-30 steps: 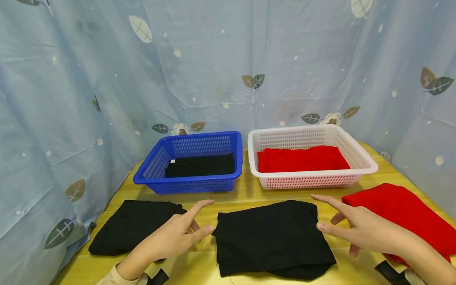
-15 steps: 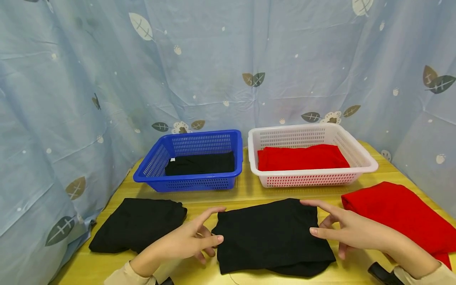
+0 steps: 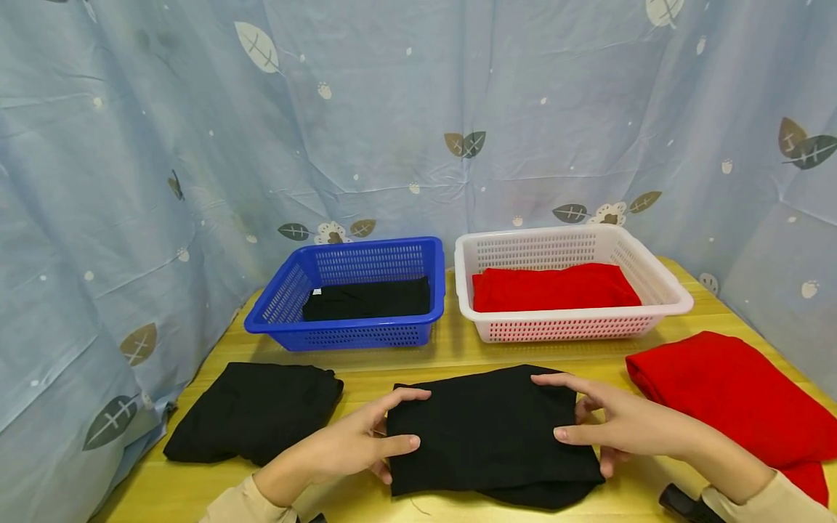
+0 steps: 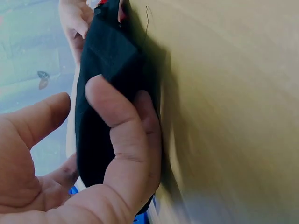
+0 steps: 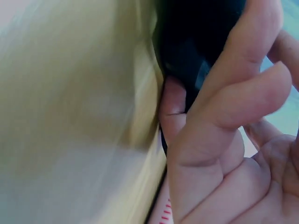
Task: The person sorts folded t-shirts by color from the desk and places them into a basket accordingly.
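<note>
Two hands at a folded black cloth point(image 3: 487, 432), centre front of a yellow wood-grain table point(image 3: 451, 354).
Left to right, before a pale-blue leaf-print curtain point(image 3: 392, 94): a black bundle point(image 3: 251, 414); a blue basket point(image 3: 360, 325); the left hand point(image 3: 349, 442), fingers spread apart at the cloth's left edge; a white basket point(image 3: 575, 314); the right hand point(image 3: 621, 421), fingers likewise apart at its right edge; a red bundle point(image 3: 732, 399).

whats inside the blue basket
A folded black cloth lies in the blue basket, with a small white patch at its left end. Whatever lies beneath the cloth is covered.
</note>
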